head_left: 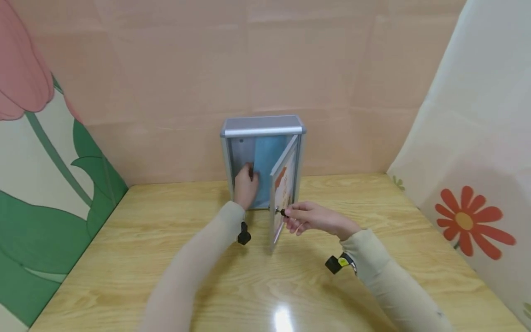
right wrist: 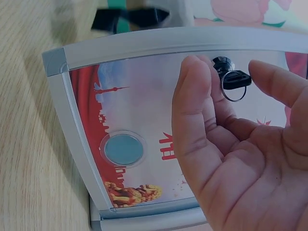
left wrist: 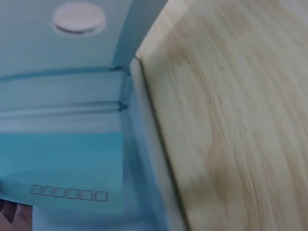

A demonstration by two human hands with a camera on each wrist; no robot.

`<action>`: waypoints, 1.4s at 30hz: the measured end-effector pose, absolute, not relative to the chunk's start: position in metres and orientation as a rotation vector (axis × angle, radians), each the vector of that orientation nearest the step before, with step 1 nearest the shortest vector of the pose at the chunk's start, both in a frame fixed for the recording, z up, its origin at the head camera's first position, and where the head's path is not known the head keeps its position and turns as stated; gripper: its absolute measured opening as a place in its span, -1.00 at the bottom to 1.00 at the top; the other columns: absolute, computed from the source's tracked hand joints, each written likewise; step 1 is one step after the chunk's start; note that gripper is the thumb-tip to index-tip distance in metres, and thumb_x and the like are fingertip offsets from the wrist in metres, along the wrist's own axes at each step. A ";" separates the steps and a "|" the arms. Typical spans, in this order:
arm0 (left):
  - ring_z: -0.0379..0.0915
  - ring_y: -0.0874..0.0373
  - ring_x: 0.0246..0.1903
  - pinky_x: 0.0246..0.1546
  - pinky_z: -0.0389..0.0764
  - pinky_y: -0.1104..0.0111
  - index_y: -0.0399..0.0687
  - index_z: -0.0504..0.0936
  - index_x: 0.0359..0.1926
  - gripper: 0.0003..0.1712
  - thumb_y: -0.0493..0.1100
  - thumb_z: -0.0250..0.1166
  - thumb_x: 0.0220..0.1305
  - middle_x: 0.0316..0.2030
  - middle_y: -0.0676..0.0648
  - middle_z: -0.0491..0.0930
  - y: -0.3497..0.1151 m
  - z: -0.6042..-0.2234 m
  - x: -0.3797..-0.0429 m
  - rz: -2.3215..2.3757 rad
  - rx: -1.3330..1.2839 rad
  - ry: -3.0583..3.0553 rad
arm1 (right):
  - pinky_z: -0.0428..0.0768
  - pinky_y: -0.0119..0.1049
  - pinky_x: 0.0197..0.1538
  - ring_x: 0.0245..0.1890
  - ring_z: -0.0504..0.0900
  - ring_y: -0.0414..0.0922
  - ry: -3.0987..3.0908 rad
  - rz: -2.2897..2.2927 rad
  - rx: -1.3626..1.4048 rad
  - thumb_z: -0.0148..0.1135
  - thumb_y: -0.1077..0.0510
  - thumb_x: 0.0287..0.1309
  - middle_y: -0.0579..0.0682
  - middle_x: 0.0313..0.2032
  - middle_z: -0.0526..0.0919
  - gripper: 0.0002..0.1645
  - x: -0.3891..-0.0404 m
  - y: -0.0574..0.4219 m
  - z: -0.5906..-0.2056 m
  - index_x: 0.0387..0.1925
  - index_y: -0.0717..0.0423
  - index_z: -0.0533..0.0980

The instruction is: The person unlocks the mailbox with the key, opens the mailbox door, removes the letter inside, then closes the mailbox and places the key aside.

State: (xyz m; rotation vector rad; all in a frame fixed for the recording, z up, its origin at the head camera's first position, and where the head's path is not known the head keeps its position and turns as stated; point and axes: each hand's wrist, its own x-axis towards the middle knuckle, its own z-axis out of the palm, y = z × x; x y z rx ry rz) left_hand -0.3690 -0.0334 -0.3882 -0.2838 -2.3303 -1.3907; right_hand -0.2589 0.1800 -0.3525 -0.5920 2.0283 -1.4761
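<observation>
A silver-framed metal box stands upright with its door swung outward on the right side. Inside leans a light blue envelope, with a row of printed squares along one edge in the left wrist view. My left hand reaches into the box and pinches the envelope's side edge; most of its fingers are out of the left wrist view. My right hand holds a black-headed key with a metal ring, set in the lock on the door's front, between thumb and fingers.
The box rests on a wood-grain table near a plain pinkish backdrop. Printed flower panels border both sides, a red flower on the right one. The door carries a round window and red printing.
</observation>
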 end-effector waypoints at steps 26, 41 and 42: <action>0.40 0.13 0.03 -0.01 0.50 0.42 -0.35 0.24 0.33 -0.53 -0.25 -0.02 0.48 0.14 -0.16 0.40 -0.229 -0.378 -0.358 -2.310 0.411 -2.340 | 0.63 -0.33 -0.23 -0.35 0.59 -0.20 1.935 -1.500 -0.616 -0.09 0.04 0.48 0.01 -0.33 0.61 -0.59 -0.269 0.179 -0.357 -0.11 0.38 0.41; 0.30 0.12 -0.56 -0.55 0.38 0.33 -0.14 0.45 -0.55 -0.60 0.01 0.41 0.14 -0.61 -0.02 0.38 -0.212 -0.438 -0.364 -0.905 0.274 -3.151 | 0.62 -0.37 -0.26 -0.36 0.60 -0.22 1.905 -1.514 -0.594 -0.09 0.04 0.48 0.02 -0.33 0.60 -0.69 -0.266 0.183 -0.358 -0.19 0.20 0.46; 0.32 0.10 -0.54 -0.53 0.40 0.31 -0.18 0.49 -0.51 -0.60 0.03 0.41 0.14 -0.58 -0.05 0.41 -0.210 -0.435 -0.362 -0.816 0.239 -3.174 | 0.62 -0.37 -0.26 -0.35 0.60 -0.22 1.910 -1.513 -0.596 -0.09 0.04 0.48 0.02 -0.33 0.60 -0.69 -0.266 0.183 -0.357 -0.19 0.19 0.45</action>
